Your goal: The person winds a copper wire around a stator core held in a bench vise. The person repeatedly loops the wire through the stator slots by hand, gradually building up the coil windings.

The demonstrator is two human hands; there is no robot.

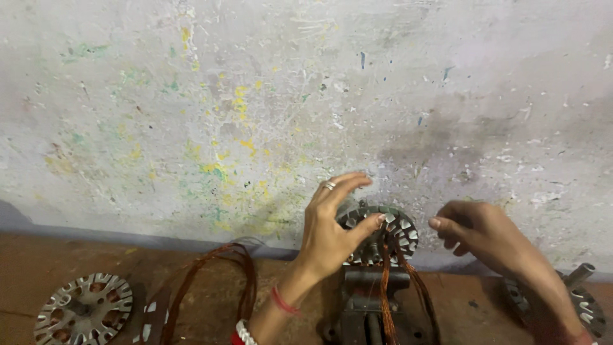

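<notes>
Two hands at a slotted metal core clamped on a stand, against a paint-flecked wall.

The left hand, fingers spread wide, rests on the metal core, thumb across its face. The right hand hovers just beside it at 3 o'clock, fingers curled narrow, holding nothing that I can make out. Copper wire hangs from the core over the stand. A second core lies on the desk at 8 o'clock, beside a copper wire coil.

Spare slotted stator at left, loose copper wire coil, paint-flecked wall
</notes>
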